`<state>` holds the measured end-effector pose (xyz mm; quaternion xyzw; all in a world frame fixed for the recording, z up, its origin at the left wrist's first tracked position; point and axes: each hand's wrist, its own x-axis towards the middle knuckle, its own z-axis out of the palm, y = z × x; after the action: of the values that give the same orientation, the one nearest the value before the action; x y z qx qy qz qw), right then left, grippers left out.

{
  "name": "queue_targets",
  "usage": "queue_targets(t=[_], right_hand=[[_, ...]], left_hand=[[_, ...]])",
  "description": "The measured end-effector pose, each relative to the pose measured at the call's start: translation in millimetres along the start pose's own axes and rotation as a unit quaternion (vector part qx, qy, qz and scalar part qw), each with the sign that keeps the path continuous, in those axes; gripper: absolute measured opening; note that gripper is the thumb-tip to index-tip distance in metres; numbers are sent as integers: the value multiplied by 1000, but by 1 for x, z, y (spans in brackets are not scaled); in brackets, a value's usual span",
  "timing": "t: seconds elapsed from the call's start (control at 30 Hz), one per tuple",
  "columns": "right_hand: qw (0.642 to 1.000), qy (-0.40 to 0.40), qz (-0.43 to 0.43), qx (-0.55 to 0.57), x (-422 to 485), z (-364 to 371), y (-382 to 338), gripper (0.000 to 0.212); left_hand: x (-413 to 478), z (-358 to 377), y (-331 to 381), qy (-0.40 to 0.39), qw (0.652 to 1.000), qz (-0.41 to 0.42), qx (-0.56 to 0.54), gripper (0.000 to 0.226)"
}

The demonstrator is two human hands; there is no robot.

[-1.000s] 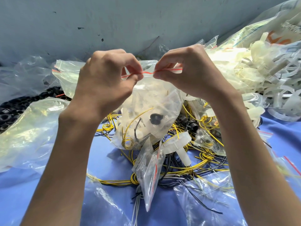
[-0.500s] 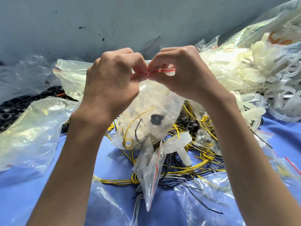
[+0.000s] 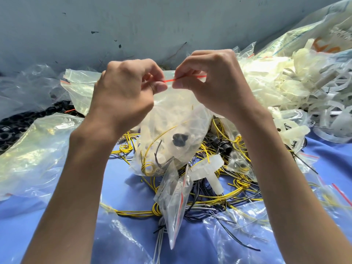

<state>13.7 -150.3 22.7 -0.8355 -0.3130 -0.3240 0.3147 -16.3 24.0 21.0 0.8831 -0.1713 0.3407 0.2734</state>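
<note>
At the far left a heap of black rings (image 3: 11, 126) lies half under clear film. Nearer, a big clear bag (image 3: 38, 149) lies on the blue cloth (image 3: 76, 235), and its contents are too hazy to tell. In the middle the zip bag (image 3: 182, 119) is held up in front of the grey wall. Through its film show a coil of yellow wire (image 3: 148, 166), a black round part (image 3: 180, 139) and pale plastic pieces. Below it a smaller zip bag (image 3: 175, 197) lies over a wire tangle (image 3: 219, 197) of yellow and black, with a white plastic fitting (image 3: 207, 166) just to its right. At the far right lies a pile of whitish plastic parts (image 3: 285, 82).

The left hand (image 3: 125, 92) pinches the bag's top edge between thumb and curled fingers. The right hand (image 3: 215, 86) pinches the same edge just beside it, the fingertips of the two hands nearly meeting. Both backs face the camera, with the forearms rising from the near edge.

The zip bag is clear and crumpled and hangs from its red seal strip (image 3: 171, 80). A short stretch of the strip shows between the hands. Whether its bottom touches the wires, I cannot tell.
</note>
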Motion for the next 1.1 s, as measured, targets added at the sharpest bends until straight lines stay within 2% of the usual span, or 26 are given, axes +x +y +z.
queue_targets(t=[0.03,0.13,0.37,0.47,0.63,0.73,0.9,1.0,1.1], right_hand=[[1000,2,1,2,0,-1,1,10],[1000,3,5,15,0,-5,6,8],[1000,-2,16,10,-2,-8,13,7],[999,-33,26,-3,-2,-8,12,7],[996,-81,-4,-33,0,1,2,12],[996,-77,-8,-39,1,5,-3,12],[993,-88,-28,-68,2,9,-8,10],[994,-70,-28,-85,1,10,-8,9],[996,-46,-20,-77,1,7,-6,8]], left_hand=[[0,-3,-3,-7,1000,-5,-3,1],[1,-9,-12,-16,1000,-16,-9,12],[1,-15,-19,-45,999,-20,-24,17],[0,-17,-20,-50,998,-23,-15,18],[0,-11,-13,-34,999,3,-4,8],[-1,-9,-9,-36,999,14,-2,2],[0,-1,-2,-34,998,44,15,10],[1,1,-1,-29,999,42,13,16],[1,-1,-3,-43,999,29,-15,11]])
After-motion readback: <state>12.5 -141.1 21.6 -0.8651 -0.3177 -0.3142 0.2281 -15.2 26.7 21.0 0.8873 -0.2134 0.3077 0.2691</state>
